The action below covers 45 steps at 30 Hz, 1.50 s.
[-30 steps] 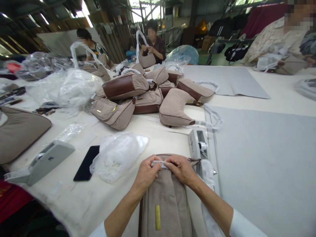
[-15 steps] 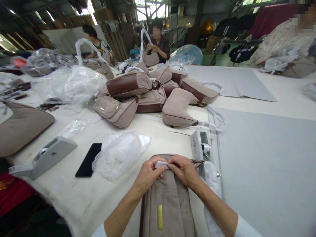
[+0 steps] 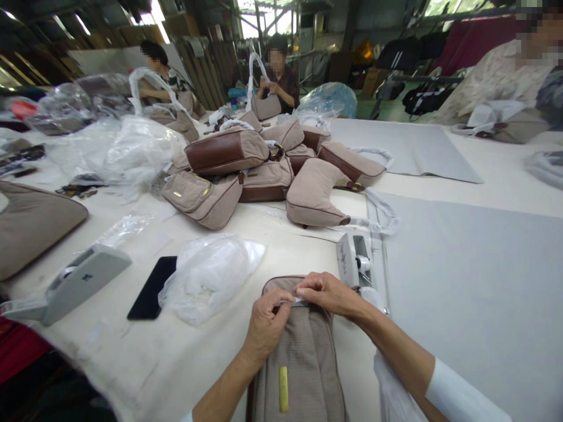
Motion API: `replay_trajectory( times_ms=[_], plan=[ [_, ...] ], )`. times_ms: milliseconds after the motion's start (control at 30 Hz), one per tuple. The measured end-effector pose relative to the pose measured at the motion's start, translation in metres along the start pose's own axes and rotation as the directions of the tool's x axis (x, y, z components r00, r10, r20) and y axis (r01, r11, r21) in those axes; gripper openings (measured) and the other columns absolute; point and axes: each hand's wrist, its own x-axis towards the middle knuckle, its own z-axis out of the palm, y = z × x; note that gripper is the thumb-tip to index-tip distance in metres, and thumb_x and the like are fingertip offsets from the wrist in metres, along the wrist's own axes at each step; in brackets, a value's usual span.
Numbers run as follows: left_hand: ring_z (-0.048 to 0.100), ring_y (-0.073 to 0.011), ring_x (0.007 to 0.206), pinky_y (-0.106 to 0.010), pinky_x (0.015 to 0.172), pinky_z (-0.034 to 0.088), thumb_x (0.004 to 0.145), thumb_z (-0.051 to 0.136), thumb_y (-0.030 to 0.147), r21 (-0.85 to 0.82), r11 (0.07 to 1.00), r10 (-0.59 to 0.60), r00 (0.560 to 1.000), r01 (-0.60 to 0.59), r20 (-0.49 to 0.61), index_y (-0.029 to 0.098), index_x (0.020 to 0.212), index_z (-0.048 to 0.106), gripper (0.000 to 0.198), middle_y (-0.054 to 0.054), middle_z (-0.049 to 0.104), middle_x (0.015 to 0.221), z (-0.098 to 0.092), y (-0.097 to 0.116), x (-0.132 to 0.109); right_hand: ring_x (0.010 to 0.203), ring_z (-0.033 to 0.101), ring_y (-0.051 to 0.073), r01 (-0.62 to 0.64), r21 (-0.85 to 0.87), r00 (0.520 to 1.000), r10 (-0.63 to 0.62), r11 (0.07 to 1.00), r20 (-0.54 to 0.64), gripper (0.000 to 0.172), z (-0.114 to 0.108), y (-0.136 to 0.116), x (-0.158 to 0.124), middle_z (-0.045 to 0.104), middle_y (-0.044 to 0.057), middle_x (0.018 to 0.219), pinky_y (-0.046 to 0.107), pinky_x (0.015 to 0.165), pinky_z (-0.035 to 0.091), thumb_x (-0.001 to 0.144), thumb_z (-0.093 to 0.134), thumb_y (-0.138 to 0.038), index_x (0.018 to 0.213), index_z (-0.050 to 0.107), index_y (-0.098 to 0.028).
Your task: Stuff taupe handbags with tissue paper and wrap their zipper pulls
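Note:
A beige fabric handbag (image 3: 303, 363) with a gold bar on its front lies on the white table right before me. My left hand (image 3: 266, 325) and my right hand (image 3: 329, 293) both pinch a small white strip (image 3: 298, 302) at the bag's upper middle. Fingers of both hands are closed on that strip. A white wrapped strap (image 3: 391, 387) trails under my right forearm.
A white tape dispenser (image 3: 352, 261) stands just beyond my right hand; another tape dispenser (image 3: 70, 284) lies at the left. A crumpled plastic bag (image 3: 206, 275) and a black phone (image 3: 152, 287) lie left of the bag. Several handbags (image 3: 264, 170) are piled mid-table. Three other people work at the far side.
My left hand has slid down and back toward me along the bag; my right hand stays at the strip. The view has shifted slightly.

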Motion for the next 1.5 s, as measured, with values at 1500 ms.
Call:
replay_trajectory(
  times_ms=[1500],
  plan=[
    [0.052,-0.0143,0.057,-0.021,0.055,0.04,0.078,0.043,0.044,0.177,0.979,-0.11,0.993,0.101,0.038,0.019,0.071,0.058,0.03,0.003,0.052,0.059,-0.021,0.001,-0.04,0.091,0.063,0.023,-0.45,-0.18,0.647,0.18,0.875,-0.741,0.047,0.029,0.01,-0.096,0.065,0.014,0.108,0.032,0.08,0.047,0.082,0.044,-0.03,0.124,0.049,-0.01]
  ],
)
